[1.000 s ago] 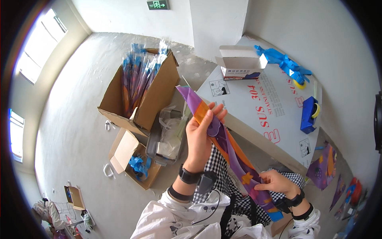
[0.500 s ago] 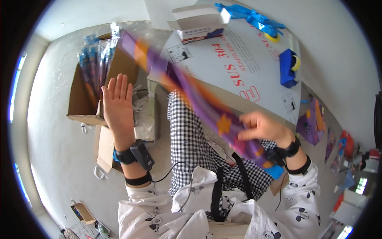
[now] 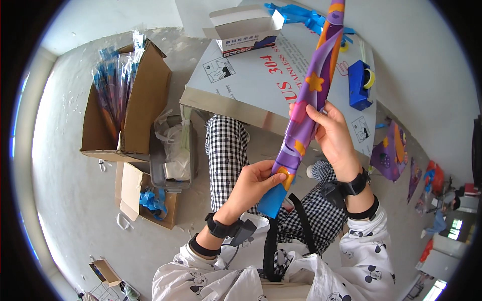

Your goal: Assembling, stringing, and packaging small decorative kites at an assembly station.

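A long, narrow folded strip (image 3: 307, 95) of purple printed material runs slantwise before me, from the top edge of the view down to my lap. It carries orange stars and pink patches and ends in blue at the bottom. My left hand (image 3: 252, 186) pinches it near the blue end, thumb on top. Higher up, my right hand (image 3: 334, 136) is closed round the folded layers, with its thumb lying along them. Its far tip goes out of the picture.
A film-covered metal table (image 3: 241, 83) bears an open white box (image 3: 248, 42), a blue tape dispenser (image 3: 359, 90) and blue strips (image 3: 301, 15). At the left stand a tall carton (image 3: 150, 95) of bagged strips, a grey bin (image 3: 173, 185) and a small carton (image 3: 168, 213). Purple pennants (image 3: 389, 155) hang at the right.
My left hand, raised with its palm spread, has come down and taken hold of the strip's lower end. The strip has swung from leaning left to leaning right. My right hand has moved up along it.
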The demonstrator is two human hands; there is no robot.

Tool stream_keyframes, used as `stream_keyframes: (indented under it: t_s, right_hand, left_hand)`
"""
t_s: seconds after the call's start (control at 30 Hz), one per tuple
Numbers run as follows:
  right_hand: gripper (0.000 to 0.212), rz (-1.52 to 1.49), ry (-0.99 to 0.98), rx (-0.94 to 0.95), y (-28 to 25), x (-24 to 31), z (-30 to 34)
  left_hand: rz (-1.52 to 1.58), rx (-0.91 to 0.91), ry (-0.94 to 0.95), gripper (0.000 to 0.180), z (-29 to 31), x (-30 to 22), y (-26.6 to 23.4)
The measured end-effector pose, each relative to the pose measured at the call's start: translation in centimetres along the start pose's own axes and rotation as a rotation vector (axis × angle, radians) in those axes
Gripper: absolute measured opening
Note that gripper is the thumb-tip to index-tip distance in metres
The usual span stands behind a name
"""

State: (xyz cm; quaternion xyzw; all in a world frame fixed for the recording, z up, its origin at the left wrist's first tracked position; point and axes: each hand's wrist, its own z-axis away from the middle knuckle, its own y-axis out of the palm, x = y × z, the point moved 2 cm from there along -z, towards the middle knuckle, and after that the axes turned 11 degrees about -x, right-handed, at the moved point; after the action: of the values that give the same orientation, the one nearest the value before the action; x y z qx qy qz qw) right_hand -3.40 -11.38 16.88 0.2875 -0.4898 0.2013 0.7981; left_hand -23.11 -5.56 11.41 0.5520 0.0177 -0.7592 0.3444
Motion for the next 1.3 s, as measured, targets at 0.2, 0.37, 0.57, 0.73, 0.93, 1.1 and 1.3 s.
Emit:
stream_keyframes:
  t_s: [0.2, 0.37, 0.57, 0.73, 0.93, 1.1, 1.3]
  right_hand:
    - [0.032, -0.013, -0.070, -0.044, -1.3, 1.5, 0.4]
    - [0.041, 0.244, -0.254, -0.319, -10.6, 8.1, 3.4]
    - [0.038, 0.589, -0.144, -0.362, -18.4, 10.7, 10.7]
    - [0.039, 0.695, 0.306, -0.360, -16.2, 4.2, 14.3]
    - [0.027, 0.671, 0.675, -0.210, -11.9, -2.2, 15.7]
    - [0.025, 0.645, 0.686, -0.149, -10.3, -3.3, 15.4]
    - [0.025, 0.642, 0.639, -0.211, -10.8, -3.1, 15.3]
  left_hand:
    - [-0.062, 0.088, 0.032, 0.044, 1.0, -0.6, -0.8]
    - [0.093, -0.400, 0.227, 0.029, 1.1, -0.5, -12.9]
    - [-0.160, -1.190, 0.026, 0.026, -1.2, 19.6, -37.9]
    - [-0.784, -1.213, -0.452, 0.029, -0.1, 31.6, -41.0]
    - [-0.719, -1.365, -0.249, 0.030, -1.9, 33.8, -39.8]
    - [-0.625, -1.169, -0.433, 0.023, -3.4, 34.7, -40.0]
    - [-0.829, -0.995, -0.367, 0.036, -5.1, 32.4, -37.3]
